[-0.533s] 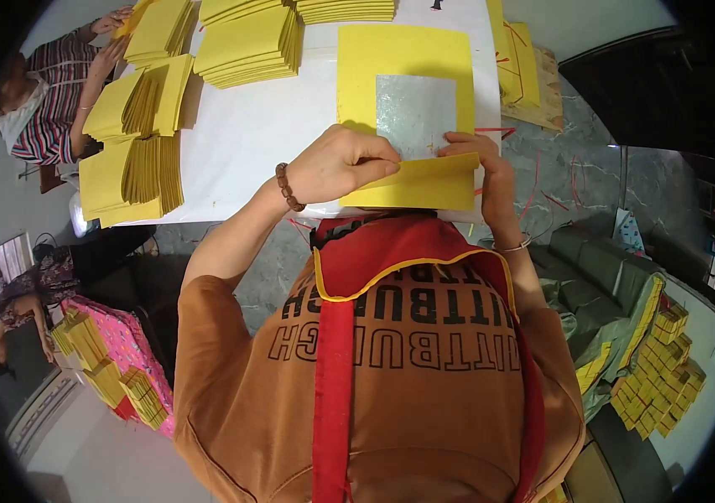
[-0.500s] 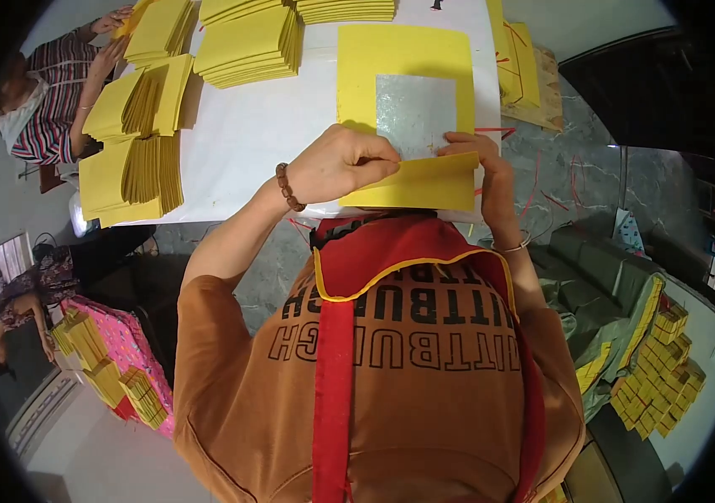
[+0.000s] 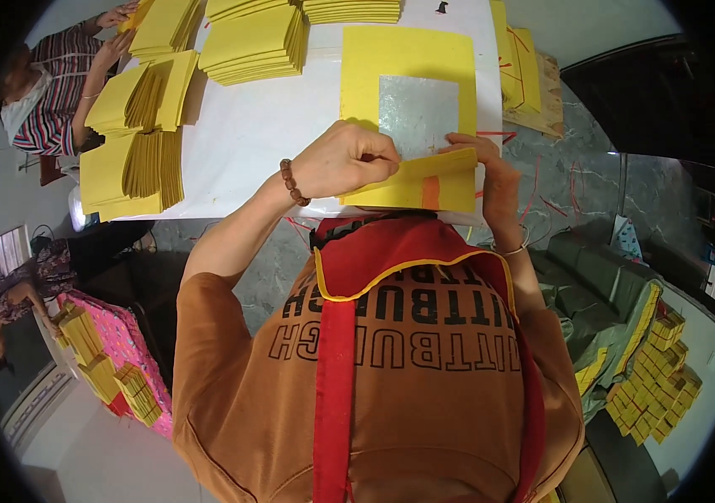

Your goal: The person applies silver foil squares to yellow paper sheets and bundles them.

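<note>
A sheet of yellow paper (image 3: 408,52) with a silver-grey rectangle (image 3: 418,111) on it lies near the table's front edge. Its near part is turned up as a yellow flap (image 3: 382,186), on which a small orange patch (image 3: 430,193) shows. At the flap's left part, my left hand (image 3: 349,161) pinches the upper edge between thumb and bent fingers. My right hand (image 3: 491,168) grips the flap's right end, with fingertips resting by the silver rectangle's lower corner; its thumb is mostly hidden. Whether the flap is one sheet or several I cannot tell.
Stacks of folded yellow paper (image 3: 252,50) stand on the white table (image 3: 265,134) to the left and back. Across the far left corner a person (image 3: 55,84) handles yellow paper. Tied yellow bundles (image 3: 525,71) sit right of the table, others (image 3: 651,386) lower right.
The flap has tilted slightly, and an orange patch has come into sight on it. Both hands keep their hold in nearly the same place. The view has shifted a little.
</note>
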A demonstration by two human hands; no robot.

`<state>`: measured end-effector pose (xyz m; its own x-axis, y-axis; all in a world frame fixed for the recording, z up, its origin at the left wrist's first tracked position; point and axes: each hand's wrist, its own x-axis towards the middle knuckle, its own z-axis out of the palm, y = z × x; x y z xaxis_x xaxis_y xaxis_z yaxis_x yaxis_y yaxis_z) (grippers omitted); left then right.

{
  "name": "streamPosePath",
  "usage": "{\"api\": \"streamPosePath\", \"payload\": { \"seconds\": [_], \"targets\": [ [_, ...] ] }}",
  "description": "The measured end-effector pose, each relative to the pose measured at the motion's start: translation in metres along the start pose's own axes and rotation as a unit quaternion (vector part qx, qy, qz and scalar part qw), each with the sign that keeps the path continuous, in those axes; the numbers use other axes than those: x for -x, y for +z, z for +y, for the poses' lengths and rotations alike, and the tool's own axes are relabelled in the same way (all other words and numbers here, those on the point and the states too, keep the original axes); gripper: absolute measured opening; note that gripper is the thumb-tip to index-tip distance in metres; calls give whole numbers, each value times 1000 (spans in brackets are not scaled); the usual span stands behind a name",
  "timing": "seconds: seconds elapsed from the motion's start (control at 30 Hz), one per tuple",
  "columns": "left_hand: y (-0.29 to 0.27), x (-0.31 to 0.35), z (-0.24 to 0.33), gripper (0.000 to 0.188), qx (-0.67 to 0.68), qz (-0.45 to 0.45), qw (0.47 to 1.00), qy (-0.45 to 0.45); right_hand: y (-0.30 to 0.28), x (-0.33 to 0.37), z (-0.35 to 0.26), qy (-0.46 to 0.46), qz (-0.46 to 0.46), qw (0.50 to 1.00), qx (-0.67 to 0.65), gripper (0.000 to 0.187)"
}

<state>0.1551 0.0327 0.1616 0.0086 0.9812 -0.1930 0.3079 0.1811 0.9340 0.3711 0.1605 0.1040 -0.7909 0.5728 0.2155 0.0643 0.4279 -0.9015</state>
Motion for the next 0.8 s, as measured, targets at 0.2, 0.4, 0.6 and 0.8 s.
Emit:
{"api": "streamPosePath", "payload": {
  "seconds": [0.2, 0.4, 0.6, 0.8],
  "targets": [
    [0, 2, -4, 16, 3, 15, 999, 33, 3, 1, -4, -19, 6, 999, 41, 20],
    [-21, 23, -13, 47, -262, 31, 950, 168, 15, 10, 13, 133, 102, 968, -185, 17],
    [-14, 12, -36, 38, -378, 163, 876, 252, -4, -9, 1, -57, 43, 995, -65, 26],
    [-6, 30, -10, 30, -513, 192, 766, 336, -19, -10, -19, -210, 7, 932, 294, 21]
  ]
}}
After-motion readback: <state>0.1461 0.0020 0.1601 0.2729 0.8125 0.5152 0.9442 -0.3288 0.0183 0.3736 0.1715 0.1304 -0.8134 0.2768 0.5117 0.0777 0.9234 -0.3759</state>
